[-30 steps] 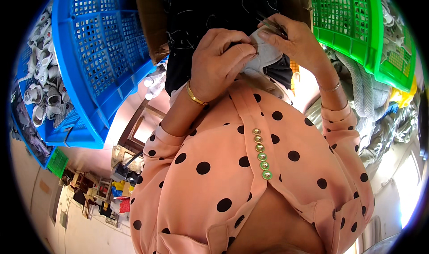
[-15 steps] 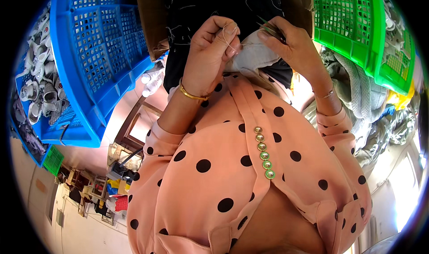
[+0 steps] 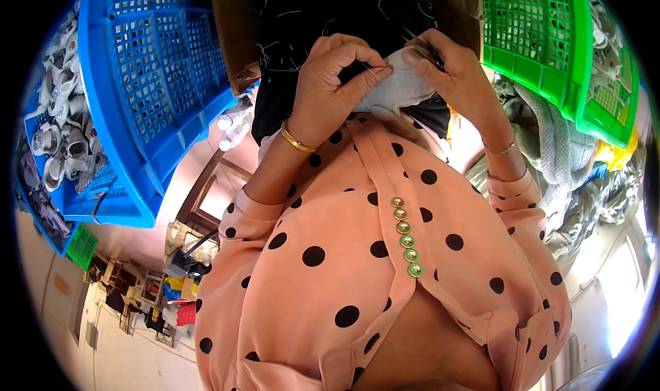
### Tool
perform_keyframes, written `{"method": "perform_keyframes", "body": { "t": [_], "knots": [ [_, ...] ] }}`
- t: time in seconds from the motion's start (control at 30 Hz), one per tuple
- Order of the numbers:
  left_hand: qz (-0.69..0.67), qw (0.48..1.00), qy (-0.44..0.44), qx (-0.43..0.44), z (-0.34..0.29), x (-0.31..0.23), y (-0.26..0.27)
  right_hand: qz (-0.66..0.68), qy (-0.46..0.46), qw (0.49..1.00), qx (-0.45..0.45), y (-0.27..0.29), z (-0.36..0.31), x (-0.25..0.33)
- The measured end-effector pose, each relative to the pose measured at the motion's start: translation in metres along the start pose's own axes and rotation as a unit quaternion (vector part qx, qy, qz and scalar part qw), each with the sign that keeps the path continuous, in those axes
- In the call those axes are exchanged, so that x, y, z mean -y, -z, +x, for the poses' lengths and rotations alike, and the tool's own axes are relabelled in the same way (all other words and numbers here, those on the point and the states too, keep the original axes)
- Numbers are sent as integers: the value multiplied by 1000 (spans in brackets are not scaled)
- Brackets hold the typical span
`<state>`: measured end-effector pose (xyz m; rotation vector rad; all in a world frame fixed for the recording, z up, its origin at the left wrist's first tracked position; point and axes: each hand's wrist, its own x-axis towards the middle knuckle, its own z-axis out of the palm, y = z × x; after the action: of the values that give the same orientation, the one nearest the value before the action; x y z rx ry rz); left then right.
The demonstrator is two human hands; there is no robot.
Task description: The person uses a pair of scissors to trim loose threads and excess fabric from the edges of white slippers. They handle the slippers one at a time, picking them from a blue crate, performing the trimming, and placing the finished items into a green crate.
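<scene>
My left hand (image 3: 337, 78) is closed in a pinch, thumb and forefinger meeting at the edge of a white, cloth-like piece (image 3: 395, 92). A thread seems to be between those fingertips, though it is hardly visible now. Wrapped round a thin, pointed metal tool (image 3: 417, 46) is my right hand (image 3: 450, 68); most of the tool is hidden in the palm. The right fingertips also press on the white piece, close to the left ones. Black cloth (image 3: 344, 13) with loose pale thread ends covers my lap below.
A blue mesh crate (image 3: 148, 82) stands at the left, with white and grey shoes (image 3: 65, 130) beyond it. On the right are a green mesh crate (image 3: 533, 47) and heaped grey fabric (image 3: 550, 137). Cardboard sides (image 3: 234, 34) flank the black cloth.
My left hand has moved right and slightly toward me, its fingertips now meeting the white piece. The thread loop it held up has dropped from sight. My right hand has barely shifted.
</scene>
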<state>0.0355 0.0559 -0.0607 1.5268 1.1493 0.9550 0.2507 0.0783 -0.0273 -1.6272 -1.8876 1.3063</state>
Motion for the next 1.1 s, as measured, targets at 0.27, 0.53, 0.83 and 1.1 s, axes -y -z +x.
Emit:
{"method": "perform_keyframes", "body": {
  "t": [0.27,0.53,0.83,1.1],
  "knots": [
    [-243,958,148,29,-3,-8,1,-15,-4,1000,0,1,-1,5],
    [-72,983,98,134,-2,-4,20,-15,2,1000,-4,-1,-5,0],
    [209,947,-39,239,19,-20,42,-35,5,999,-11,-3,-7,4],
    [-350,910,152,166,24,-23,32,-25,16,999,-20,-3,-9,-1]
  ]
}}
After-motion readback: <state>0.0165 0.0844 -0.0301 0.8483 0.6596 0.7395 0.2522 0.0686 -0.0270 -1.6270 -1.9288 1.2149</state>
